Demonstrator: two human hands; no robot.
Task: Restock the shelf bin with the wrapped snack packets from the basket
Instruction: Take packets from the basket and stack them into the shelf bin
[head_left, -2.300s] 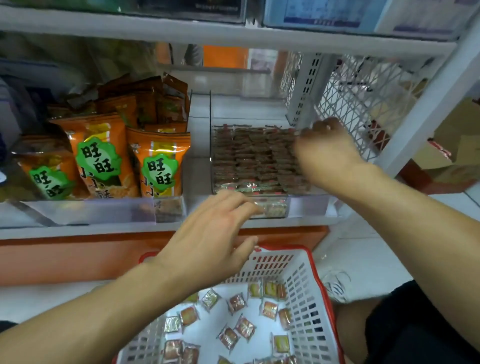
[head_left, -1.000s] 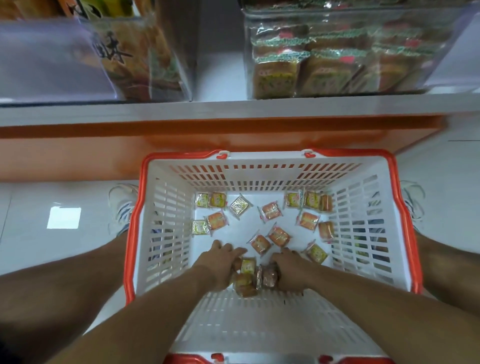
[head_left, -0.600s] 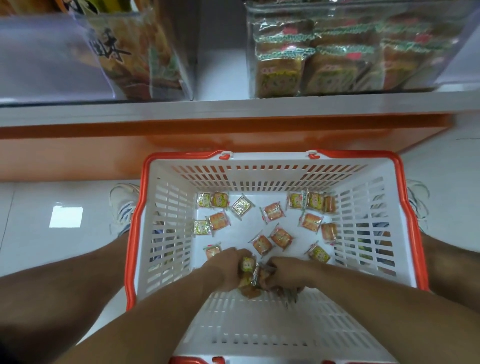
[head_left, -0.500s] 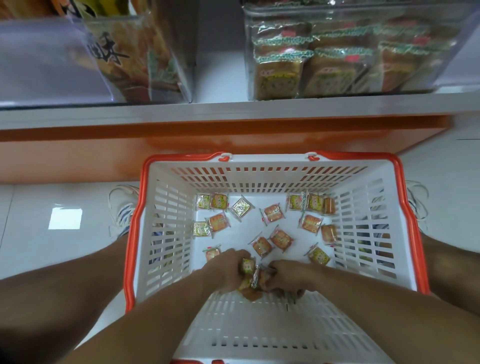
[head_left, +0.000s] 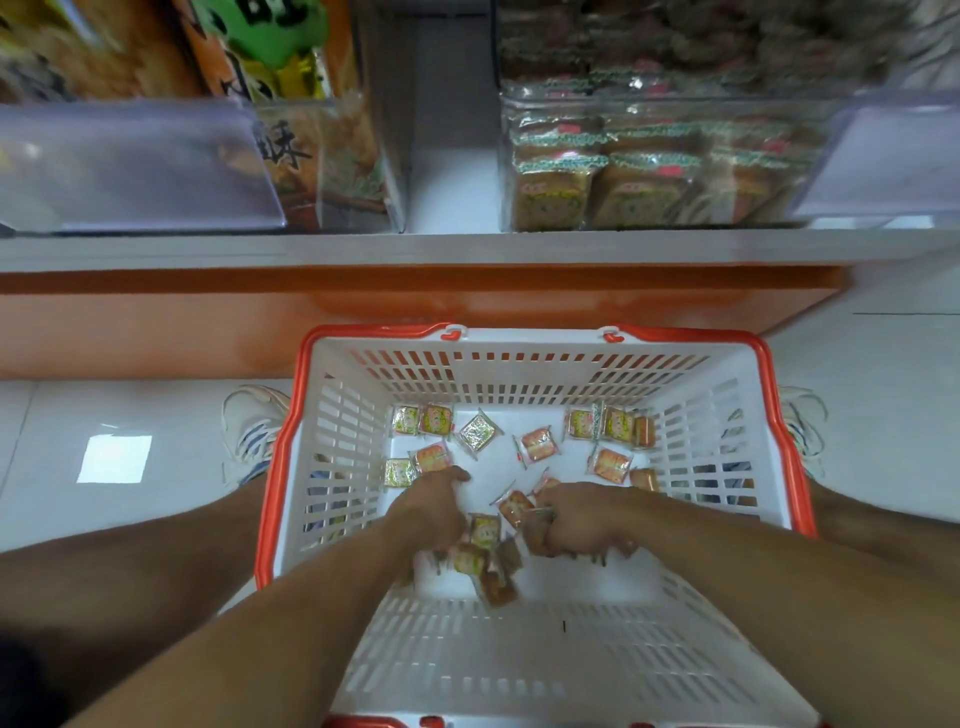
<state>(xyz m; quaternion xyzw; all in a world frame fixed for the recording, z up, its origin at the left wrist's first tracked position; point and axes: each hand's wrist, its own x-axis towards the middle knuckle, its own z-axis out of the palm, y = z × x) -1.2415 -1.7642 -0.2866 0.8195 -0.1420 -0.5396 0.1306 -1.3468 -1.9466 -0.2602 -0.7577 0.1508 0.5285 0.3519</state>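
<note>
Hands, left (head_left: 434, 512) and right (head_left: 574, 525), curled around packets (head_left: 480, 545): squeeze evenly, lift toward bin (head_left: 660, 161) at 12 o'clock.

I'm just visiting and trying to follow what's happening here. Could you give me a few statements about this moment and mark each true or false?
1. Both hands are down inside the basket. True: the left hand and right hand are among the snack packets.
2. The basket has a blue rim. False: its rim is red and its walls are white.
3. The clear shelf bin above already holds packets. True.
4. The basket holds no more packets. False: many still lie loose on its floor.
5. The right hand is holding a bottle. False: its fingers are curled round small packets.
</note>
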